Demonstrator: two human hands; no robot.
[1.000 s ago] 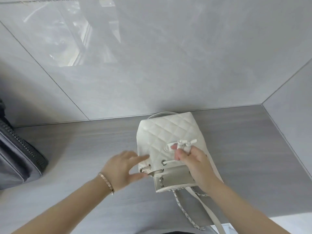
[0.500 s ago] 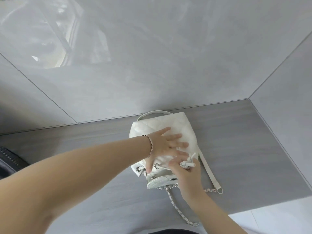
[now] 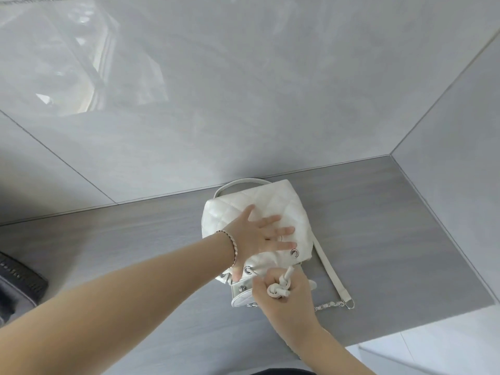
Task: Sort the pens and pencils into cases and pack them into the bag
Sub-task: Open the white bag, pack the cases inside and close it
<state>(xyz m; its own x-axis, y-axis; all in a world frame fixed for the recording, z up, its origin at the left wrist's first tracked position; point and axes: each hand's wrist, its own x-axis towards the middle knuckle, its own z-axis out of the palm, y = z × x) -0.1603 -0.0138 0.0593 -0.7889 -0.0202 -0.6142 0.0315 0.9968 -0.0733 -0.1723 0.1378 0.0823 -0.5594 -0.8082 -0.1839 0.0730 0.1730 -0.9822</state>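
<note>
A white quilted bag [image 3: 273, 204] lies on the grey table [image 3: 378, 239], close to the back wall. My left hand [image 3: 257, 236] presses flat on its quilted front, fingers spread. At the bag's gathered mouth, my right hand [image 3: 286, 301] grips the knotted white drawstring [image 3: 280, 286] and holds it taut toward me. A white strap with a silver chain [image 3: 335, 288] trails from the bag to the right. No pens, pencils or cases show.
A dark zipped bag [image 3: 19, 282] sits at the left edge of the table. Grey tiled walls [image 3: 243, 104] close in behind and on the right. The table's front right corner [image 3: 492, 301] drops to a pale floor.
My left hand went from the bag's mouth to lie flat on its front. My right hand pulled the drawstring toward me, cinching the mouth.
</note>
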